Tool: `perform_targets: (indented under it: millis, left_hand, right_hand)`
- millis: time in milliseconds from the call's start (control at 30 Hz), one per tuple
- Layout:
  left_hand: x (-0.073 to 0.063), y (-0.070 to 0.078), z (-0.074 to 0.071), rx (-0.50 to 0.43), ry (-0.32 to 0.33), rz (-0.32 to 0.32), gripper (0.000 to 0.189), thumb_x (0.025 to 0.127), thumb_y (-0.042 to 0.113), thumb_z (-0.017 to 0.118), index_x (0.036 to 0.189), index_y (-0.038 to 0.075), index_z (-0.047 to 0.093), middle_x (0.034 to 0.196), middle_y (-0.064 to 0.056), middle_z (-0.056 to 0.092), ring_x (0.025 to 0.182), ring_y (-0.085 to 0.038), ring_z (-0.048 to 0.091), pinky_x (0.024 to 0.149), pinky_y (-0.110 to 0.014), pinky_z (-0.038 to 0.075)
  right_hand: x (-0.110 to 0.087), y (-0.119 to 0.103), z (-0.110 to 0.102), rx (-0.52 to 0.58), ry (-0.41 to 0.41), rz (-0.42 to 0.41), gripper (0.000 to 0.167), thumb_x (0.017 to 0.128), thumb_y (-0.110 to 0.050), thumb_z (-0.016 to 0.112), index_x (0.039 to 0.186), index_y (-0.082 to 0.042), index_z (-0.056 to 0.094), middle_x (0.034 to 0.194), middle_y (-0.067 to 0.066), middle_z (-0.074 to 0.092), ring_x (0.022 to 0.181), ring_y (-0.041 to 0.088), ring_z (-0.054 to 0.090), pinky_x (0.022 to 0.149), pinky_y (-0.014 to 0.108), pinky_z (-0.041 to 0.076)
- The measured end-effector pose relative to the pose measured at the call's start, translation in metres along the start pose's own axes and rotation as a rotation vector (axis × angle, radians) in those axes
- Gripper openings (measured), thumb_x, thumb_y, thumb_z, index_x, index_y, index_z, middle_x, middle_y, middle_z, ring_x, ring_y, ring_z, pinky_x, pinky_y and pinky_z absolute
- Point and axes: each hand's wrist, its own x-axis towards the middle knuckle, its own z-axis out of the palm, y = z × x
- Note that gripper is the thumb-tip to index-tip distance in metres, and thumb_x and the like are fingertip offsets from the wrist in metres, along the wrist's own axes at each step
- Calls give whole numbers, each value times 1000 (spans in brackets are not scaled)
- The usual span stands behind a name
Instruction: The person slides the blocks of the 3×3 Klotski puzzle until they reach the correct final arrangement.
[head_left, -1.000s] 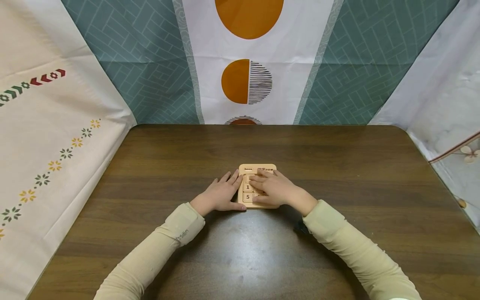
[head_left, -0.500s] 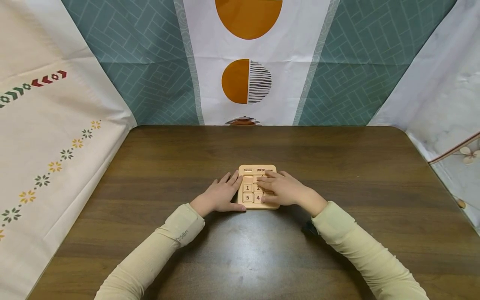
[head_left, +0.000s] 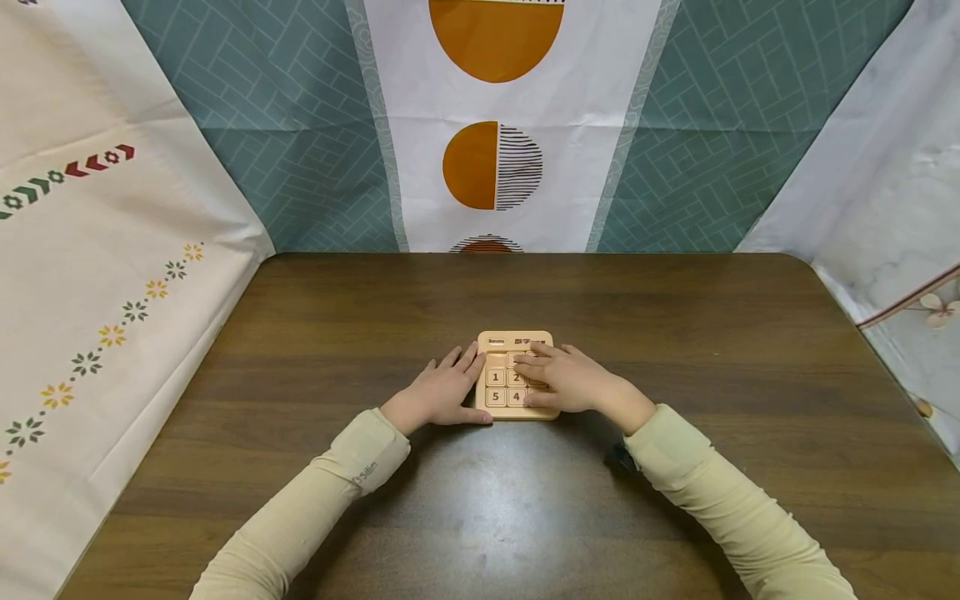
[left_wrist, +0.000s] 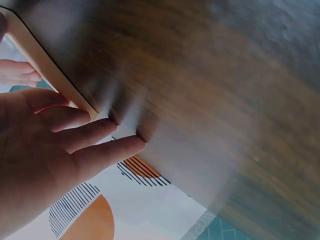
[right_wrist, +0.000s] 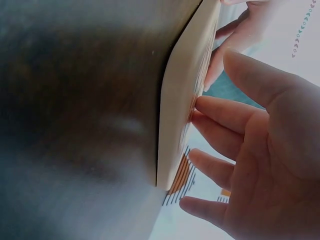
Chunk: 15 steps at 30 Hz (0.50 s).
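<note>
A light wooden number sliding puzzle (head_left: 495, 411) lies flat near the middle of the table, with tiles 1, 2, 5 and 4 readable. Its top-left cell shows bare wood. Along the left edge rests my left hand (head_left: 438, 392), fingers straight and spread, thumb at the front corner. My right hand (head_left: 581, 382) reaches over the right side with extended fingers, fingertips on the tiles of the top and middle rows, hiding the right column. In the right wrist view, index and middle fingertips meet the puzzle's face (right_wrist: 201, 75), while the thumb stands apart.
The brown wooden table (head_left: 337, 317) extends on all sides of the puzzle. A small black object (head_left: 619, 457) shows under the right wrist. Patterned cloths (head_left: 300, 167) hang behind the table's far edge and at both sides.
My right hand has shifted right, and a top-row tile has slid from the left cell to the middle one. The last half second shows hardly any movement; the left hand has stayed put.
</note>
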Motion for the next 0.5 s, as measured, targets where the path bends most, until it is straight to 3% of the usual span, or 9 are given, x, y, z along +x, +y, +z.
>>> perform_targets:
  millis: [500]
  left_hand:
    - [0, 0, 2, -3, 8, 5, 97, 79, 65, 52, 147, 7, 12, 151, -14, 6, 135, -35, 13, 99, -56, 26]
  right_hand:
    - [-4, -7, -1, -19, 0, -26, 57, 90, -40, 53, 137, -10, 43, 141, 6, 38, 134, 30, 23, 98, 60, 22]
